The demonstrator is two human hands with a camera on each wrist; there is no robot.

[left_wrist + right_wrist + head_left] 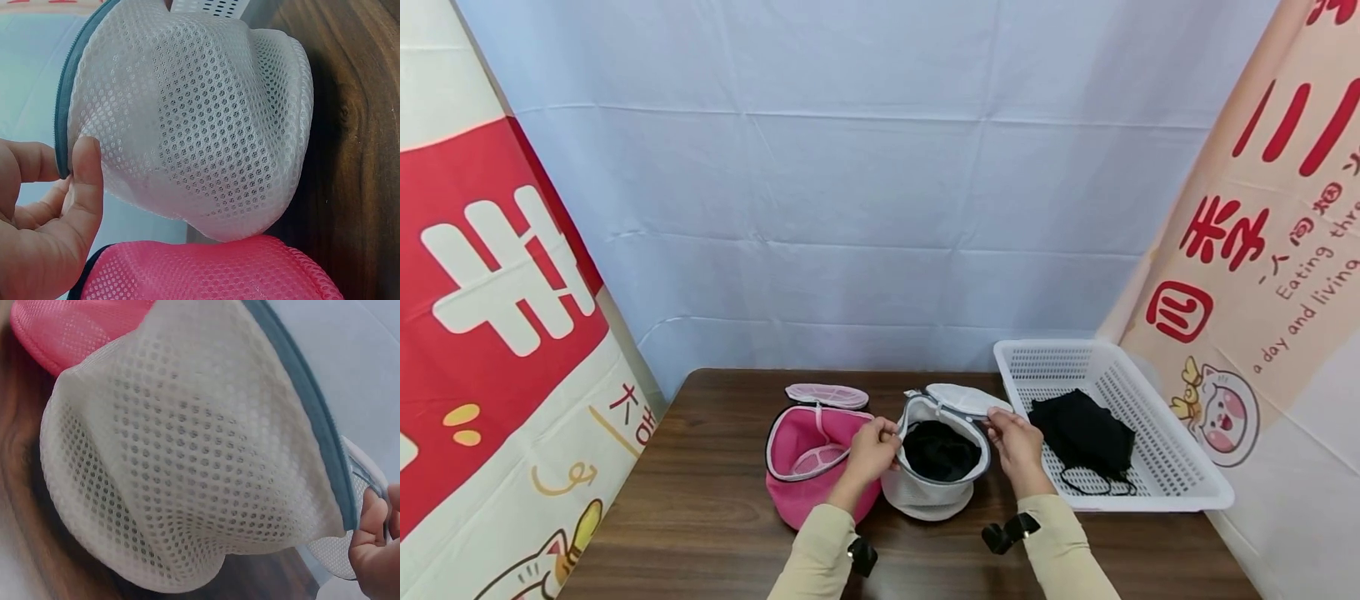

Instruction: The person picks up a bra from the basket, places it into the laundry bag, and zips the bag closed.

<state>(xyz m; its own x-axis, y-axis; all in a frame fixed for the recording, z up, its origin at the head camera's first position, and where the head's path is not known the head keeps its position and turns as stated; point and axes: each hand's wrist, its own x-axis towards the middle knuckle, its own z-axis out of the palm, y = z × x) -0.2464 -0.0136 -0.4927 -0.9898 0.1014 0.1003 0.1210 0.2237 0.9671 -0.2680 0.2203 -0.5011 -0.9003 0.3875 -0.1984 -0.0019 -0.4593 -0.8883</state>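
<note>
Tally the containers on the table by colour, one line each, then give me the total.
Pink: 1, the pink mesh bag
White: 2, the white mesh bag and the plastic basket
Total: 3

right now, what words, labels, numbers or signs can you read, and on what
"Eating thre" (cut off): right curtain
"a day and living": same
"三": same
"季": same
"四": same
Other characters there: too small or cut off
"OH" or "HO": left curtain
Its other characters: unclear
Pink bag, white bag, basket: none seen
</note>
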